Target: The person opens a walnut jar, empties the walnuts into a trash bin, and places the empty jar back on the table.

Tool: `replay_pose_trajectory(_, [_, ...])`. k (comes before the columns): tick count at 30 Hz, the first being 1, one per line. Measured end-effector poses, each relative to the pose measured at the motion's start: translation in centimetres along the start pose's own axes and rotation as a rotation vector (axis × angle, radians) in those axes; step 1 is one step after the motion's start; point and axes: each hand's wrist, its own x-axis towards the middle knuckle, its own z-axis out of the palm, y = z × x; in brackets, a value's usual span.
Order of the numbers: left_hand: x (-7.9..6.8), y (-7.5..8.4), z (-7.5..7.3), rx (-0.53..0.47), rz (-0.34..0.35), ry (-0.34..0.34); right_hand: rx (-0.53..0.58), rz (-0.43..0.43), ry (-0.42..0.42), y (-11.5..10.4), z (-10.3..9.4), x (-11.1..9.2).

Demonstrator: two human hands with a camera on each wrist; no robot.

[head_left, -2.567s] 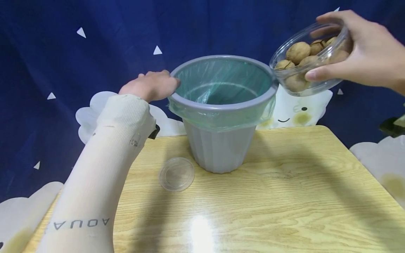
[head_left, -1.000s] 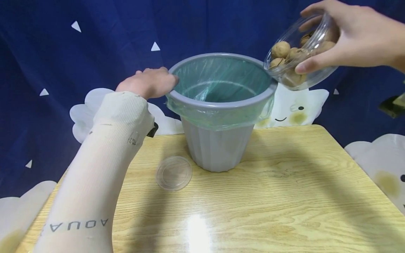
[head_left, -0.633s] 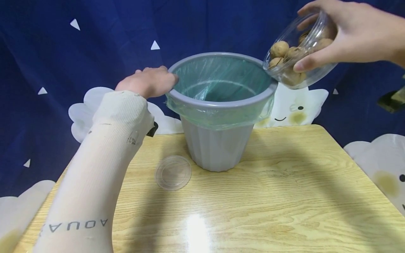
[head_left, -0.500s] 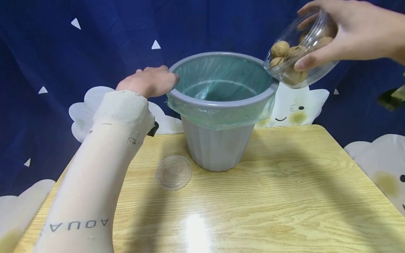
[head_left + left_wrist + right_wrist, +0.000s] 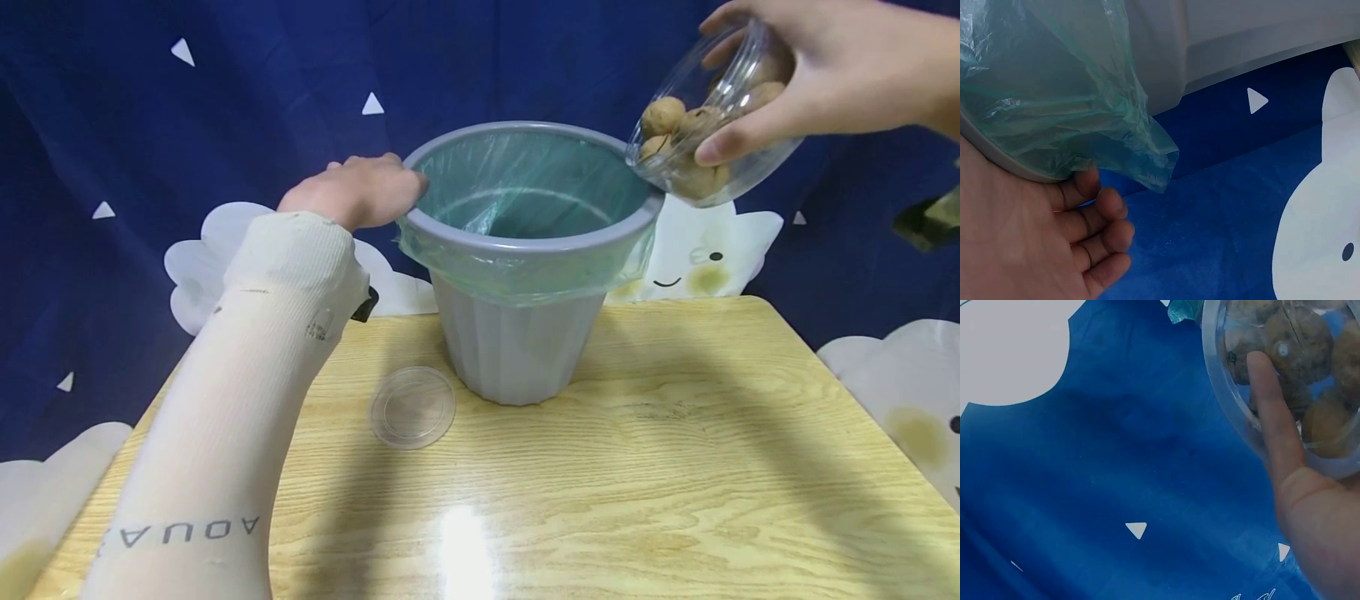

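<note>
A grey trash bin (image 5: 517,342) stands on the table, lined with a green plastic bag (image 5: 525,279) folded over its rim. My left hand (image 5: 360,192) grips the rim on the left; the left wrist view shows its fingers (image 5: 1107,234) curled by the bag's edge. At the bin's right rim, my right hand (image 5: 832,75) holds a clear round plastic container (image 5: 750,171), thumb on its near side and fingers round the far side. It tilts steeply, mouth toward the bin. Several walnuts (image 5: 663,117) are inside it, some hidden behind the hand.
A clear round lid (image 5: 412,408) lies flat on the wooden table (image 5: 675,500), left of the bin's base. Behind hangs a blue curtain (image 5: 262,100) with white triangles and clouds. A dark, blurred object (image 5: 930,221) shows at the right edge.
My right hand has moved slightly left and up, and the container is tipped more steeply toward the bin. The walnuts have shifted inside it. My left hand stays on the rim.
</note>
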Motion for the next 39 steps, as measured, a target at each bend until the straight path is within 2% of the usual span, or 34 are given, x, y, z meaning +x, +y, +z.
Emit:
replay_pose_trajectory(5, [-0.1,0.0,-0.1,0.002,-0.010,0.000,-0.026,-0.016,0.003,0.4,-0.1,0.6])
replay_pose_trajectory(15, [0.1,0.1,0.1,-0.002,-0.022,-0.006,-0.057,-0.042,-0.022,-0.2,-0.3,1.3])
replay_pose_trajectory(27, [0.0,0.3,-0.1,0.021,-0.021,-0.003,-0.064,-0.032,-0.055,0.2,-0.5,1.6])
replay_pose_trajectory(39, [-0.2,0.2,0.0,-0.001,-0.033,0.000,-0.110,-0.115,-0.043,0.1,-0.7,2.7])
